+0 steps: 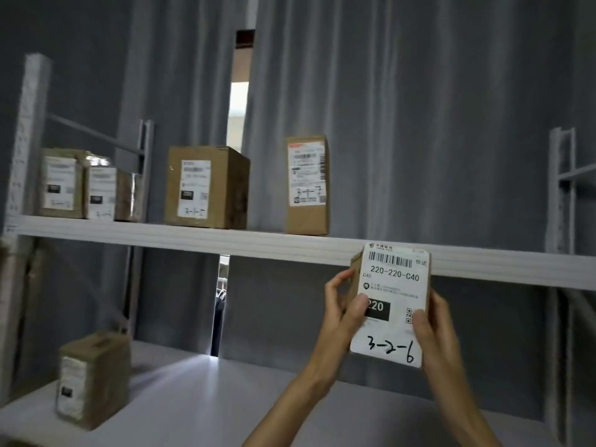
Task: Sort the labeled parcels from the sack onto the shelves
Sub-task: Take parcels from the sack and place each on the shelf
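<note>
Both hands are gripping a small parcel (390,304) in front of the upper shelf's (290,245) edge, label reading 3-2-6 facing the camera: the left hand (343,309) is pinching its left side, the right hand (430,327) clasping its right edge. Four labeled boxes (206,187) are standing along the upper shelf; one box (93,379) is sitting on the lower shelf (193,398) at left.

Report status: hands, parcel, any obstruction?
Left hand and right hand both grip parcel marked 3-2-6. Held before upper shelf edge. Nothing blocking.
</note>
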